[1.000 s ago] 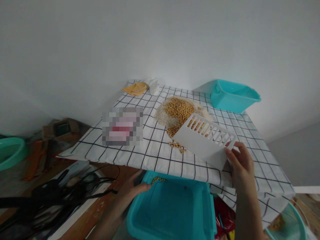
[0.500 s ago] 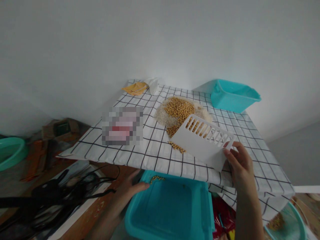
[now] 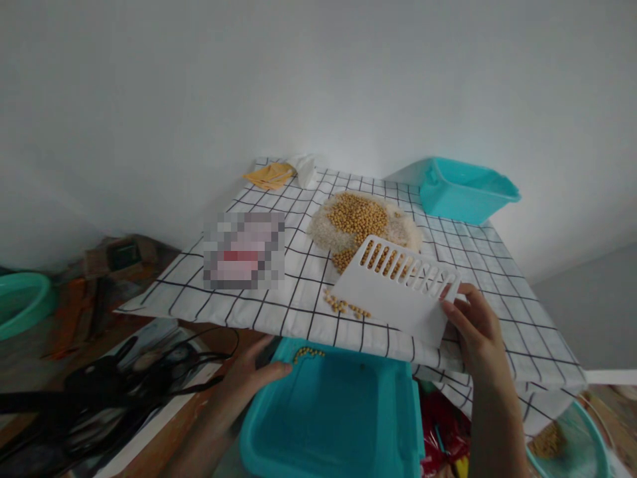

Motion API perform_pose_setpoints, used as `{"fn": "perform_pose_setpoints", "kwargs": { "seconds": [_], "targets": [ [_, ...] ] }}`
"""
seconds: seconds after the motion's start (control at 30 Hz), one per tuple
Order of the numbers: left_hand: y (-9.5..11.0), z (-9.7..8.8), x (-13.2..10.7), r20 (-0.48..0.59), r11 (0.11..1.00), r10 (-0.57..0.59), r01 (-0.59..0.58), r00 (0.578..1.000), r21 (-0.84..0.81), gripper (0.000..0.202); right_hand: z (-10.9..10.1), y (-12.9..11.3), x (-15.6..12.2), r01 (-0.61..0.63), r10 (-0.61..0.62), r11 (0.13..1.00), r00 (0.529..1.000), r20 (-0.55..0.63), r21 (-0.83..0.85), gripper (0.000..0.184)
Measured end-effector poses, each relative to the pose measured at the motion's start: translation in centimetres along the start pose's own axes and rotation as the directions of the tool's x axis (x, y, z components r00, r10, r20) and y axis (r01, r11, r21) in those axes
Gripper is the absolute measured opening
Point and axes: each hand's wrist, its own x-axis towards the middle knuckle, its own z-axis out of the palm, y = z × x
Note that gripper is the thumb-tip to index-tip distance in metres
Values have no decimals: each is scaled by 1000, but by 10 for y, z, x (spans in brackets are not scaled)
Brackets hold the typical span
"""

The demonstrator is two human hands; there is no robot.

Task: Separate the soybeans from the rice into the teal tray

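Note:
My right hand (image 3: 475,328) grips the right end of a white slotted plastic scraper (image 3: 393,290), its lower edge on the checked tablecloth (image 3: 279,299). A few loose soybeans (image 3: 346,306) lie just left of the scraper, close to the table's front edge. Behind it sits a pile of soybeans (image 3: 358,216) on a bed of white rice (image 3: 403,227). My left hand (image 3: 246,378) holds the left rim of a turquoise tub (image 3: 333,418) below the table edge, thumb over the rim. A few beans (image 3: 307,352) lie in the tub's far corner.
A second turquoise tub (image 3: 465,189) stands at the table's back right. Orange packets (image 3: 269,176) and a white bag (image 3: 304,170) lie at the back. Black cables (image 3: 114,385) and clutter cover the floor at left. Green basins (image 3: 22,302) (image 3: 572,445) sit at both sides.
My right hand has dragged the scraper toward the front edge, pushing the loose beans nearer the edge. The lower tub and my left hand have shifted slightly left.

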Motion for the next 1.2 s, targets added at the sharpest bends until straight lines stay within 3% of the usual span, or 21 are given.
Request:
{"fn": "perform_pose_setpoints", "kwargs": {
  "seconds": [0.8, 1.2],
  "targets": [
    [2, 3, -6, 11, 995, -52, 53, 999, -80, 35, -6, 7, 2, -2, 0, 999, 998, 55, 35, 14],
    [7, 5, -12, 22, 1000, -19, 19, 1000, 0, 34, -1, -3, -2, -10, 11, 1000, 994, 110, -15, 11]
  ]
}}
